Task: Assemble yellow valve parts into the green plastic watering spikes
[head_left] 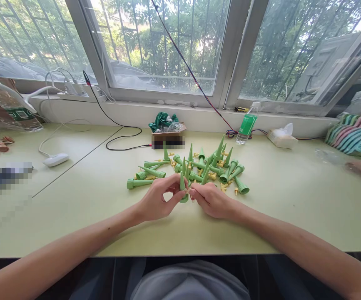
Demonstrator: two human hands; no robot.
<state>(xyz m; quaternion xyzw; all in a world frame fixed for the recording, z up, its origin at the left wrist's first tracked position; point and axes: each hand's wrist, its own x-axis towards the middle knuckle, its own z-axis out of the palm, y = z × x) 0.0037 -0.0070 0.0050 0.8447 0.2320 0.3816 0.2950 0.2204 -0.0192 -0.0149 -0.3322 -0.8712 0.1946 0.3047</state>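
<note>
One green cone (182,182) stands point-up in the grip of the left hand (160,198), whose thumb and index finger are curled into a ring and pinched on it, its wider end just below the fingertips. Right beside it, the right hand (213,200) has its fingers folded inward and the thumb pressed against them, meeting the left fingertips at the cone's side; whether it grips a small piece there, I cannot tell.

Just beyond both hands spreads a loose pile of more green cones (219,150), some upright, others lying on their sides, with small yellow fittings (236,191) scattered among them; one fitting lies near the right hand's knuckles. Behind the pile, farther from the hands, sits a small box holding a green bag (163,122). Beyond the right hand stand a green-labelled bottle (247,125) and, farther right, a tissue box (282,137); pastel hangers (355,133) are well off to that side. Well to the left of the left hand, a white mouse (56,160) rests on the pale table (292,216).
</note>
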